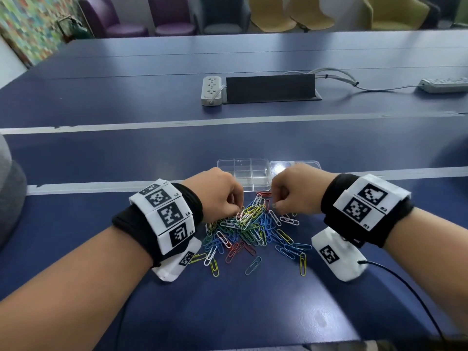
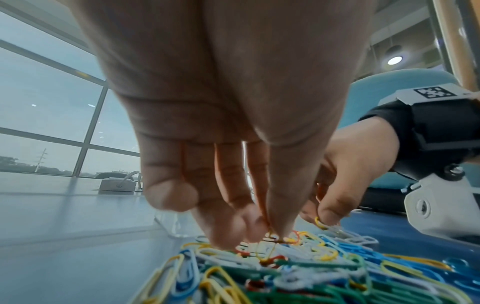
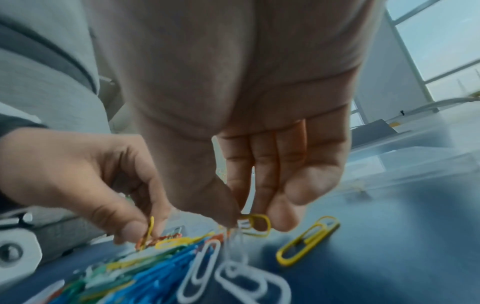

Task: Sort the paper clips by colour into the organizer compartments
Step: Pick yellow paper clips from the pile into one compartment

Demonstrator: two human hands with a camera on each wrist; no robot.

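A heap of mixed-colour paper clips lies on the blue table, just in front of the clear organizer. My left hand reaches down into the heap's far-left part. Its thumb and forefinger pinch a yellow clip on edge. My right hand hovers over the heap's far-right part and pinches another yellow clip; a white clip dangles blurred beneath it. The organizer's compartments look empty in the head view, though my hands hide its near edge.
The organizer's open lid lies flat to its right. Loose clips spread toward me, among them a yellow one. Farther back sit a white power strip, a black cable box and a second strip.
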